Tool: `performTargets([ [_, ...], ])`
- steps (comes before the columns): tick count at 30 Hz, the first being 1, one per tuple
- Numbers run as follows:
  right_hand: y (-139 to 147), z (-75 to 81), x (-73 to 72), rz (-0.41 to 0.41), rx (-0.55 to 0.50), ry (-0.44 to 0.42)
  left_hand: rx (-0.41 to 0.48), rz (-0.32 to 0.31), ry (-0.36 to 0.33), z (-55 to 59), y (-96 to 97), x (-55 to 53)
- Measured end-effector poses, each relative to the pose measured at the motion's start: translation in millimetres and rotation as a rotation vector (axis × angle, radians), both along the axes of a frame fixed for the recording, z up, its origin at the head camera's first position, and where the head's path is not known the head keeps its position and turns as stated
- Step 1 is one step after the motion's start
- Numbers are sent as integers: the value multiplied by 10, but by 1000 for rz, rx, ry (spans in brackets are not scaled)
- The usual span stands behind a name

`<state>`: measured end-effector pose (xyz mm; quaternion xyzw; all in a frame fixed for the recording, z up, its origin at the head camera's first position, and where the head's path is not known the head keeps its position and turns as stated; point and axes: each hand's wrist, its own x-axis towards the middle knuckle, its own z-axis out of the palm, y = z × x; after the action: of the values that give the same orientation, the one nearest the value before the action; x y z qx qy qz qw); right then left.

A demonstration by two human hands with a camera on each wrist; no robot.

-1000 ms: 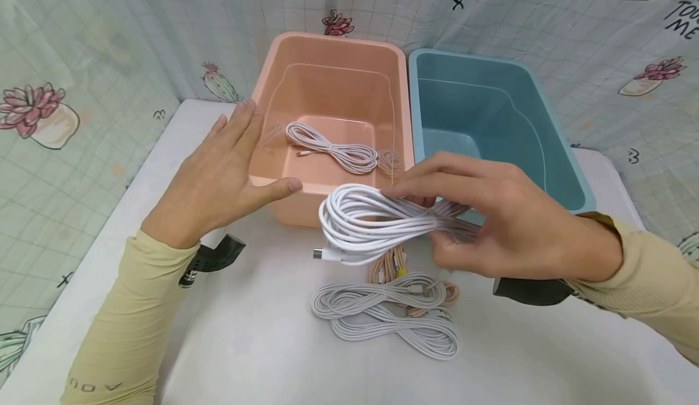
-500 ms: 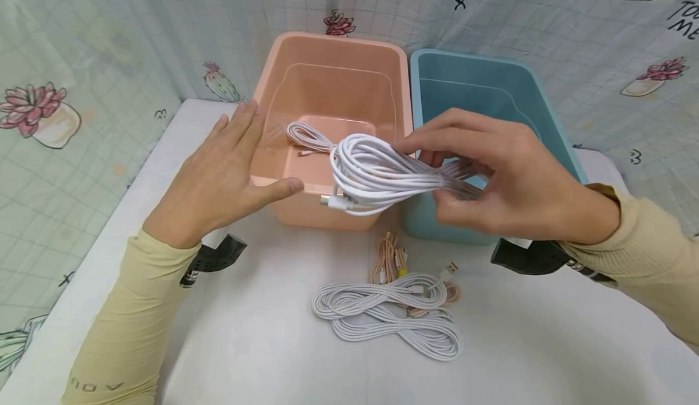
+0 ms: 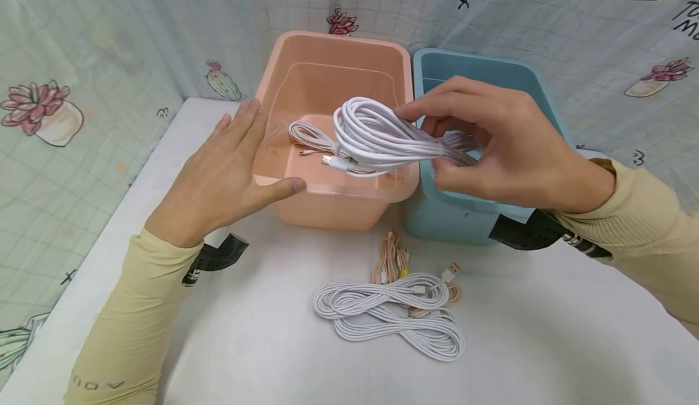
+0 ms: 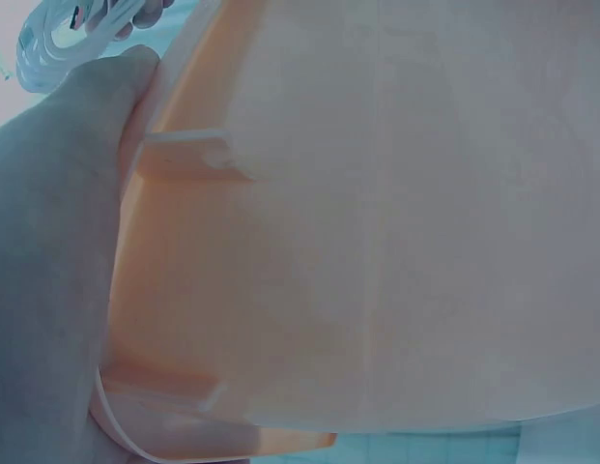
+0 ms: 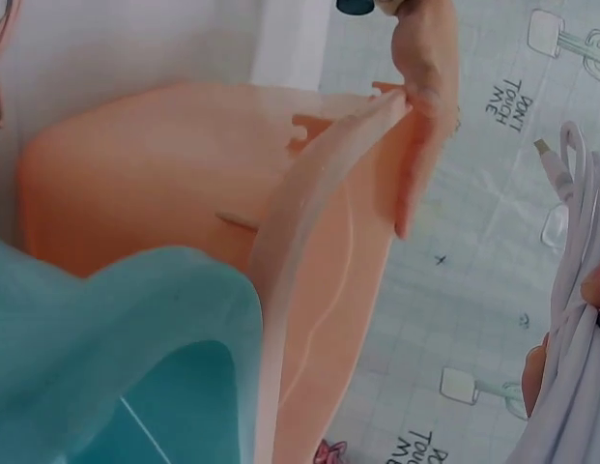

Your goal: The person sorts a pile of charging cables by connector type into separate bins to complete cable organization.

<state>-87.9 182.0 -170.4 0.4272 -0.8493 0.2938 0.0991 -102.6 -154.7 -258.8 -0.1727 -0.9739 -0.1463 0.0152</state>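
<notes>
My right hand (image 3: 491, 132) pinches a coiled white USB cable (image 3: 371, 138) between thumb and fingers, above the orange bin (image 3: 335, 207). The cable's plug sticks out at the lower left of the coil; in the right wrist view the coil (image 5: 580, 251) shows at the right edge. Inside the orange bin lies another white cable bundle (image 3: 308, 135), partly hidden under the held one. My left hand (image 3: 215, 174) rests with straight fingers on that bin's near left rim, thumb along the front edge. The left wrist view shows mostly the bin's outer wall (image 4: 377, 242).
Beside the orange bin stands a blue bin (image 3: 448, 217), partly covered by my right hand. On the white table (image 3: 262, 332) in front lie white cable coils (image 3: 393, 326) and small tan cable bundles (image 3: 386, 256). A patterned curtain (image 3: 235, 4) hangs behind and to the left.
My right hand has lifted the white cable up and away from me, from in front of the orange bin to over its opening. The left hand stays on the rim.
</notes>
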Motion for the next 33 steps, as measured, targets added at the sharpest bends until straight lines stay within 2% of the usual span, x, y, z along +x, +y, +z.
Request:
performTargets([
  [10, -91, -15, -182, -57, -29, -65, -4, 3, -4, -8, -6, -7],
  [26, -279, -59, -442, -138, -77, -120, -7, -10, 3, -1, -8, -10],
  [33, -395, -89, -576, -155, -143, -170, -6, -8, 6, -5, -11, -10],
])
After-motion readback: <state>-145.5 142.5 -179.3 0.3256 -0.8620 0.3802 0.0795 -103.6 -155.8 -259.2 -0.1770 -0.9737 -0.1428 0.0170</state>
